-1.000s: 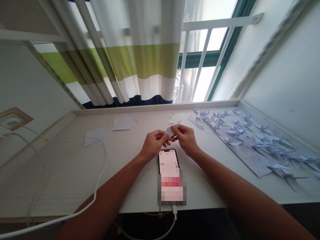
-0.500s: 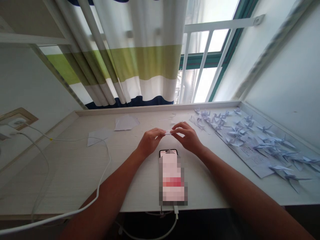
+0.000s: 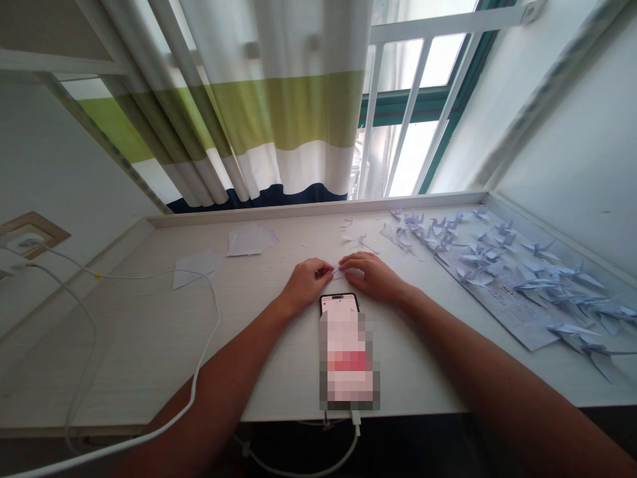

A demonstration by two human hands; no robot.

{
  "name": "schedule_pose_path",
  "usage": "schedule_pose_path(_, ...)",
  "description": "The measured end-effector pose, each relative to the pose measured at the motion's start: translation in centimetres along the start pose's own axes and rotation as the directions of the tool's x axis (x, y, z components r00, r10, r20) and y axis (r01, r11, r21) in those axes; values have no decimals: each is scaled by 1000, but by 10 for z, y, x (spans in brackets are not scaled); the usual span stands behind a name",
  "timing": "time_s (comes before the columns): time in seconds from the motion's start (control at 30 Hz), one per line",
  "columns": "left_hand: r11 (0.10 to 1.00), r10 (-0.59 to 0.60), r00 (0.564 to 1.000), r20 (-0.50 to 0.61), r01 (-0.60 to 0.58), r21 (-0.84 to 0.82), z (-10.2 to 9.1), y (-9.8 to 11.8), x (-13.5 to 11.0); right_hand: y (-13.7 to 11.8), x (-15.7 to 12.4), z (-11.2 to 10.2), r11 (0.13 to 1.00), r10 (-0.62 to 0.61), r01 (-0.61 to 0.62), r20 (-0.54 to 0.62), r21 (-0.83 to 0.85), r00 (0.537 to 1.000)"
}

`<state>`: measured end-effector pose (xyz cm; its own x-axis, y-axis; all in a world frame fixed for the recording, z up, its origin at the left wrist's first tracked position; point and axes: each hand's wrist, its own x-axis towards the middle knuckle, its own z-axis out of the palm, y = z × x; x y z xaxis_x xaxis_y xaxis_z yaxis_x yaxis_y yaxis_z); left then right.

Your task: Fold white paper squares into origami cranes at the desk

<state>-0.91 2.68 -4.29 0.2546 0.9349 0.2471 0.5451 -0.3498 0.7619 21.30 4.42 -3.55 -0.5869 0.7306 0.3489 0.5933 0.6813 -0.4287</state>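
Observation:
Between my two hands is a small folded piece of white paper (image 3: 337,273), mostly covered by the fingers. My left hand (image 3: 309,280) is closed, its thumb and fingertips pinching the paper's left side. From the other side, my right hand (image 3: 371,273) holds the paper with curved fingers, low over the desk. Just in front of the hands lies a phone (image 3: 339,303) with its screen lit and partly blurred out. Farther right, many folded paper cranes (image 3: 478,262) crowd the desk, several of them on a printed sheet (image 3: 527,325).
Stacked white paper sheets (image 3: 251,240) and thinner sheets (image 3: 196,271) lie to the left. Paper scraps (image 3: 355,239) are scattered beyond my hands. A white cable (image 3: 217,312) runs across my left forearm, and another charging cable (image 3: 355,419) hangs from the phone over the desk's front edge.
My hands have lowered toward the desk with the paper. The right fingers, arched before, are now flatter and cover more of it. The camera view has shifted slightly.

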Motion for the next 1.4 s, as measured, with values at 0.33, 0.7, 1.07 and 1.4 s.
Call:
schedule_pose_path(0.33, 925, 159, 981, 111, -187, 332, -7, 6, 0, -15, 3, 2, 995, 41, -39, 15, -95, 999)
schedule_pose_path(0.7, 934, 111, 977, 183, -166, 317, -13, 11, -1, -14, 4, 3, 997, 26, -28, 28, 71, 999)
schedule_pose_path(1.07, 961, 93, 982, 166, -132, 243, -21, 14, -3, -18, 4, -3, 994, 40, -45, 45, 104, 998)
schedule_pose_path(1.4, 949, 73, 989, 127, -108, 297, -12, -2, -2, -13, 8, 7, 990, 143, -143, 19, 5, 990)
